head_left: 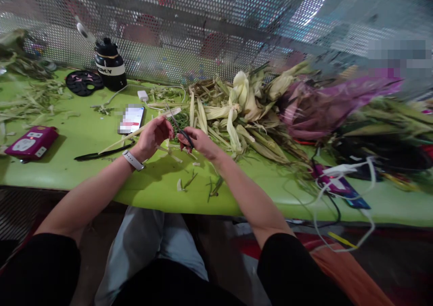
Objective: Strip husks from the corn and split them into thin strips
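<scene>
My right hand (198, 141) is closed round the dark handles of a pair of scissors (175, 122), whose blades point up and away over the table. Close by on the left, my left hand (154, 136), with a white band at the wrist, has its fingers curled around a long pale strip of corn husk (174, 113). One end of the strip sticks out past the fingers toward the blades, and a long thin part trails down to the left. Thin green cut pieces (182, 121) lie in a small heap behind the hands. Small scraps (180, 185) are scattered in front of them.
A big pile of corn husks (237, 112) and a pink plastic bag (307, 107) fill the right. On the left are a phone (131, 120), a black bottle (110, 64), a dark palette (84, 83) and a magenta box (32, 142). White cables (372, 170) hang over the front edge.
</scene>
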A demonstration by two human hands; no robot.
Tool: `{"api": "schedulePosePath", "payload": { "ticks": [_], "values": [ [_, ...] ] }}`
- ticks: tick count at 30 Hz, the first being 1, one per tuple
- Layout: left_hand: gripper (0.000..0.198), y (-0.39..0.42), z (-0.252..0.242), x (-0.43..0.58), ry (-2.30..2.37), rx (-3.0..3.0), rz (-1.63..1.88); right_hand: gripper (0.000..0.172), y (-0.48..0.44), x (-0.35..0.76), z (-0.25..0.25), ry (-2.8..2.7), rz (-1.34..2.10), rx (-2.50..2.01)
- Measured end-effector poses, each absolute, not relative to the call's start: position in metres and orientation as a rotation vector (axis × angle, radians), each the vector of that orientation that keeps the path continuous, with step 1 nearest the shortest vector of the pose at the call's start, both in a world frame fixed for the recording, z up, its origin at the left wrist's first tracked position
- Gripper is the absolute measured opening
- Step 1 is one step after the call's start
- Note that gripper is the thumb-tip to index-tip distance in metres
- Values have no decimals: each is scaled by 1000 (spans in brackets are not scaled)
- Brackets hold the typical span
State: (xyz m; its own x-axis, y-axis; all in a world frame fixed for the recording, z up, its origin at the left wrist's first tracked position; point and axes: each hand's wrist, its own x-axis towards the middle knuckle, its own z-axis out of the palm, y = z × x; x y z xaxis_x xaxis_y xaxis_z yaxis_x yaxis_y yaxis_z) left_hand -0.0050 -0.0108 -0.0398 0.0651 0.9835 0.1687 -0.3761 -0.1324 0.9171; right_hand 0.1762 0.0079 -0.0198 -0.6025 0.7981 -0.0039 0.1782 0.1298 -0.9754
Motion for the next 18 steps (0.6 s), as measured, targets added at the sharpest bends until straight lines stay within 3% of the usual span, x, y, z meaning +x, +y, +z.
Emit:
{"api": "schedulePosePath", "payload": {
  "ticks": [7,11,14,18],
  "values": [
    [31,0,-25,-23,720,902,1747,47,24,205,-4,-1955,1412,-1060],
    [26,7,-17,-38,813,836,1917,42,45,231,-1,-2057,1191,-1277],
    [27,5,-17,-39,986,1039,1664,35,57,252,3,-2023,1082,-1362],
    [33,-3,-13,-27,1128,1415,969,19,70,284,8,-1910,986,-1450]
  ]
}}
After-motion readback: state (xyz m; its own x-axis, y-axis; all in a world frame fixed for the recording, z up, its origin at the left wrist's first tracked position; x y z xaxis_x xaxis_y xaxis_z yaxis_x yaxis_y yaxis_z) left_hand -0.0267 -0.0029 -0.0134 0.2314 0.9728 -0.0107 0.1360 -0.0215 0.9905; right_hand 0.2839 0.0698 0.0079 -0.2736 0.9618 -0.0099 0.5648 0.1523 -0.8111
